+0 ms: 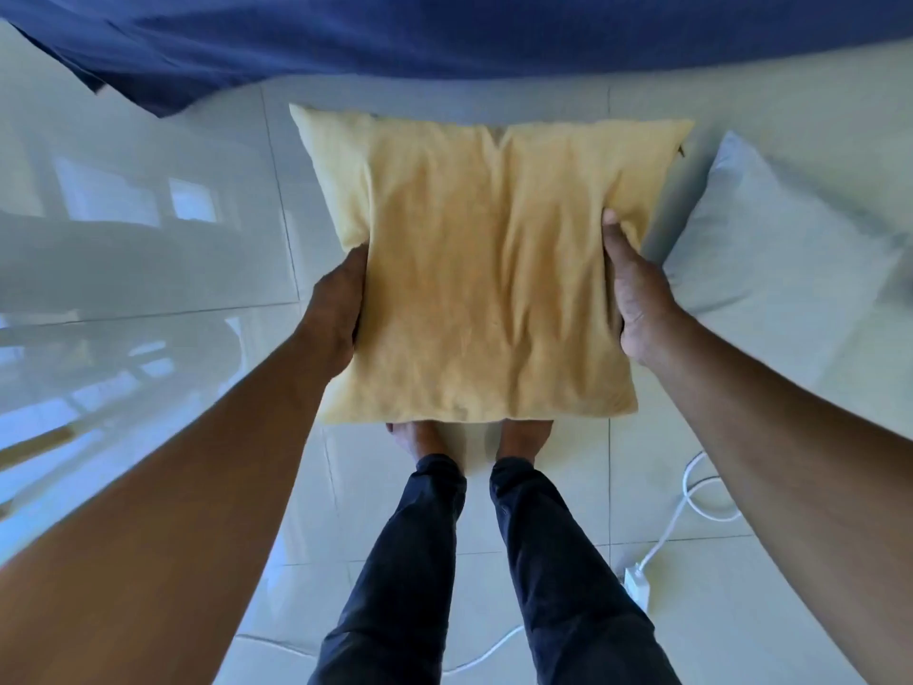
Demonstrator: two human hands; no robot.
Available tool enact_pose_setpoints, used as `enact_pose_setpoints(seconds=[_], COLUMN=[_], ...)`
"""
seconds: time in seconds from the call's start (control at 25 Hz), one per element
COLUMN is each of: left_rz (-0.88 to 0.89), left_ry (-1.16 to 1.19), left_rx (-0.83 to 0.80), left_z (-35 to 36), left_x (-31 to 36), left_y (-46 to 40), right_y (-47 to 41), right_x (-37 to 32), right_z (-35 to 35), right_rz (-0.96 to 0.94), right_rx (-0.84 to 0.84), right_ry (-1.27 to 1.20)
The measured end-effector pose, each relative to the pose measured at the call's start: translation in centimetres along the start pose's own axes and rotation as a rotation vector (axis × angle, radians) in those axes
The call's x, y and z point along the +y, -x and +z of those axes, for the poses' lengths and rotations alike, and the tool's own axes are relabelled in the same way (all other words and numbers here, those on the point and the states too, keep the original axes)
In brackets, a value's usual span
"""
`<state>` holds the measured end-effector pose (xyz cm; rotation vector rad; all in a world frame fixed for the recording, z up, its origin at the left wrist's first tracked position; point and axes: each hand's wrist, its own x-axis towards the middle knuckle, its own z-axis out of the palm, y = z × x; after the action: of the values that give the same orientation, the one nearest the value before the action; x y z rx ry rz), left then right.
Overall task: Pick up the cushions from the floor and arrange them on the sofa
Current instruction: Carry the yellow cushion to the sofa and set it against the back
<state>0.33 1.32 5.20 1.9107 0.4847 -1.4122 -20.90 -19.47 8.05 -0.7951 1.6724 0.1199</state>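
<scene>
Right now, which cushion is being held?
The yellow cushion, gripped at its sides by the left hand and right hand. The pale blue cushion lies untouched on the floor.

Just 1 view, from the camera on my head, tipped steeply down past my arms. My left hand (pixel 341 309) and right hand (pixel 637 299) sit close below the lens, my feet (pixel 523 437) and the tiled floor (pixel 207 269) farther down, blue sofa cover (pixel 444 37) along the top edge.
</scene>
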Motion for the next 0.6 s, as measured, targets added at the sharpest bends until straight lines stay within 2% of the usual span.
enact_pose_setpoints(seconds=[0.04, 0.16, 0.4, 0.6], left_rz=[0.009, 0.089, 0.202, 0.402], left_ry=[-0.013, -0.008, 0.046, 0.11], left_rx=[0.001, 0.0, 0.025, 0.064], left_z=[-0.6, -2.2, -4.7, -6.7], left_x=[0.4, 2.0, 8.5, 14.6], left_y=[2.2, 9.2, 26.2, 38.8], right_y=[1.5, 7.2, 22.4, 35.0], right_x=[1.7, -0.1, -8.4, -15.1], right_z=[-0.6, -2.3, -7.3, -10.5], right_rz=[-0.059, -0.108, -0.287, -0.486], right_rx=[-0.046, -0.061, -0.077, -0.101], right_ry=[-0.047, -0.04, -0.071, -0.151])
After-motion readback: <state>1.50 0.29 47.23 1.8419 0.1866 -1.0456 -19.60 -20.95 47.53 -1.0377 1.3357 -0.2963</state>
